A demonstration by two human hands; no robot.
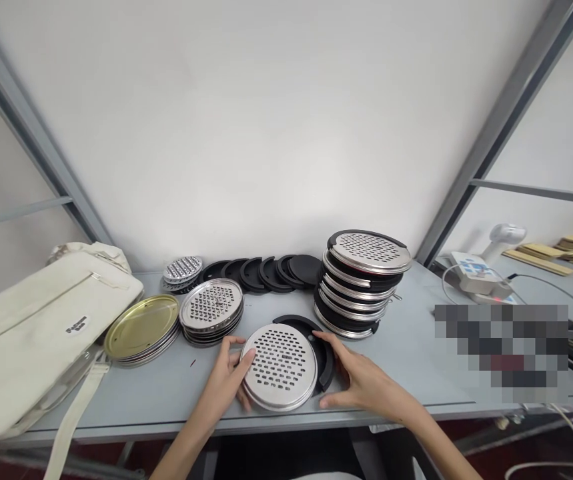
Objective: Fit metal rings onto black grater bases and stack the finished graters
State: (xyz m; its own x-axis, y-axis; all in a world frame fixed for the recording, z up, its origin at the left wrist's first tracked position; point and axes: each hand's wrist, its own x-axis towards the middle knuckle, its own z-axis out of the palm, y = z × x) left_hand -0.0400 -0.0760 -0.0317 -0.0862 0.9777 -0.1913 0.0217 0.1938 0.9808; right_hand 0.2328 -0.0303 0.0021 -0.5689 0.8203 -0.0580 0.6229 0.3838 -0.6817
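A round slotted metal plate (281,367), like a grater disc, lies near the table's front edge, partly over a black crescent-edged base (327,363). My left hand (230,377) grips the plate's left rim, thumb on top and fingers at the side. Around the base's right edge curls my right hand (363,383), its index finger on the far part and its thumb close to the front. Much of the base is hidden under the plate.
Right of centre stands a tall stack of plates in black bases (361,287). Black discs (251,273) lie along the wall. Slotted plates (213,307), gold-coloured lids (142,327) and a cream bag (46,333) are leftward. A scanner on a stand (491,260) stands right.
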